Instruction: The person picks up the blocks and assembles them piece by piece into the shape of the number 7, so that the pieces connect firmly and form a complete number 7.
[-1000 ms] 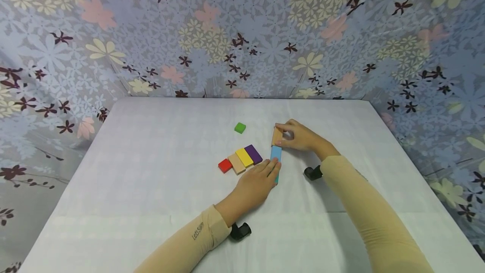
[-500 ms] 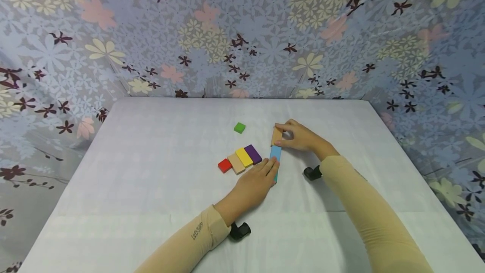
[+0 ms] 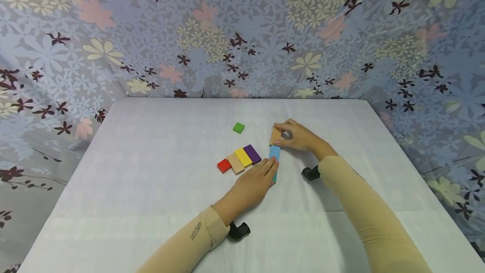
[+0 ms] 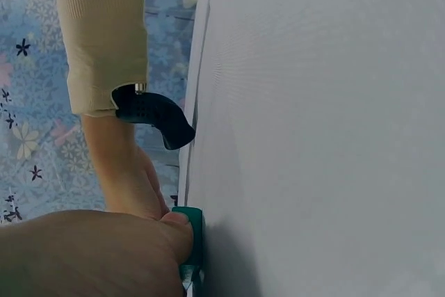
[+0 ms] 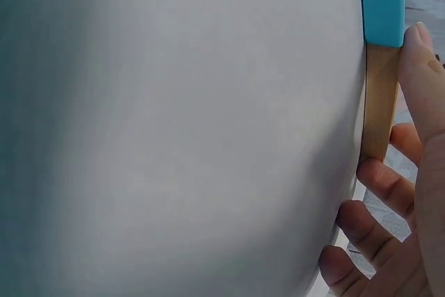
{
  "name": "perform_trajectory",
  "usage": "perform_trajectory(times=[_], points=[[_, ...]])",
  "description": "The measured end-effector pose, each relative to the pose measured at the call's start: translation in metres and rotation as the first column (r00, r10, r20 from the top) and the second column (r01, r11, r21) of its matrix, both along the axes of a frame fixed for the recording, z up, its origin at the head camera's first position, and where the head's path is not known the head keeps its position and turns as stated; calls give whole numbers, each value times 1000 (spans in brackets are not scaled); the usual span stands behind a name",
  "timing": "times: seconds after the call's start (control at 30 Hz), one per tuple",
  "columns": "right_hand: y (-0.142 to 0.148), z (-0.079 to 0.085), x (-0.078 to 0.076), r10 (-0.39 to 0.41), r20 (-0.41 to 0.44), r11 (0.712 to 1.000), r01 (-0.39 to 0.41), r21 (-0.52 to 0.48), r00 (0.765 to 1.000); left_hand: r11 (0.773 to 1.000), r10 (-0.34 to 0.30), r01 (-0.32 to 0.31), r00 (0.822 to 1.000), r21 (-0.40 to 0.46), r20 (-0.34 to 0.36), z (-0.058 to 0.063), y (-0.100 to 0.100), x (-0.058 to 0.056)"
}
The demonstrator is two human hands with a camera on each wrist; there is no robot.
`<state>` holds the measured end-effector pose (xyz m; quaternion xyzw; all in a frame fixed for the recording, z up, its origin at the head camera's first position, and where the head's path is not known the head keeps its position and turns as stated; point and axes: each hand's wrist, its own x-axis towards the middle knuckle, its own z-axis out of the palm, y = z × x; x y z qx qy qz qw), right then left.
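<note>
A wooden block (image 3: 275, 136), a light blue block (image 3: 274, 152) and a teal block (image 3: 275, 177) form a lengthwise row right of centre. My right hand (image 3: 299, 135) pinches the wooden block at the far end, thumb near its join with the blue one and index finger at its other end. In the right wrist view, that wooden block (image 5: 380, 102) meets a blue block (image 5: 384, 1) end to end. My left hand (image 3: 251, 184) holds the teal block, thumb at its near end and fingers across the row, hiding much of it. The thumb presses the teal block (image 4: 196, 234) in the left wrist view.
Left of the row, a red block (image 3: 224, 165), a wooden block (image 3: 235, 164), a yellow block (image 3: 243, 157) and a purple block (image 3: 252, 154) lie side by side. Farther back lies a small green block (image 3: 238, 127). A white cloth covers the table (image 3: 151, 159); flowered fabric (image 3: 242, 33) hangs behind.
</note>
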<state>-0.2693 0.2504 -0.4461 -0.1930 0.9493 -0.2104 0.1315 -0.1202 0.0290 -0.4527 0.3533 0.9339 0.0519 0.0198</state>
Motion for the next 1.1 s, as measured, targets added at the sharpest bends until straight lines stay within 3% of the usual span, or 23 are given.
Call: perform_trajectory(times=[0.67, 0.93, 1.1], points=[[4, 3, 1, -8, 44, 1000, 9, -25, 999, 1000, 9, -10, 999, 22, 39, -1, -2, 0], [2, 4, 3, -12, 42, 1000, 13, -27, 999, 1000, -6, 6, 1000, 17, 9, -1, -3, -1], [2, 3, 3, -6, 28, 1000, 6, -18, 1000, 997, 24, -31, 995, 75, 92, 1, -6, -4]])
